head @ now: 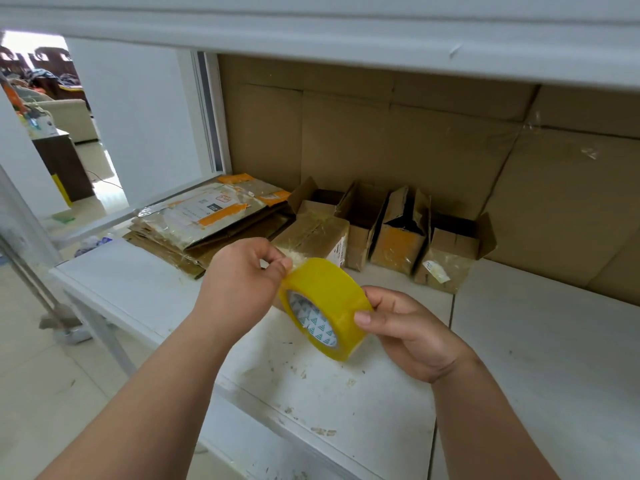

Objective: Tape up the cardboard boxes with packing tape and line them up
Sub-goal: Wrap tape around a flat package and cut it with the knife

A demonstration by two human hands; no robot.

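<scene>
We hold the tape roll [325, 308] above the near middle of the white worktop [156, 289]. Our right hand [405, 332] is clamped on the roll's right side, thumb on its face. Our left hand [242, 271] pinches at the roll's top edge, likely lifting the loose end. To do this well, we should peel slowly and evenly so the strip does not split. The small cardboard boxes [381, 233], flaps open, wait in a row at the far side.
</scene>
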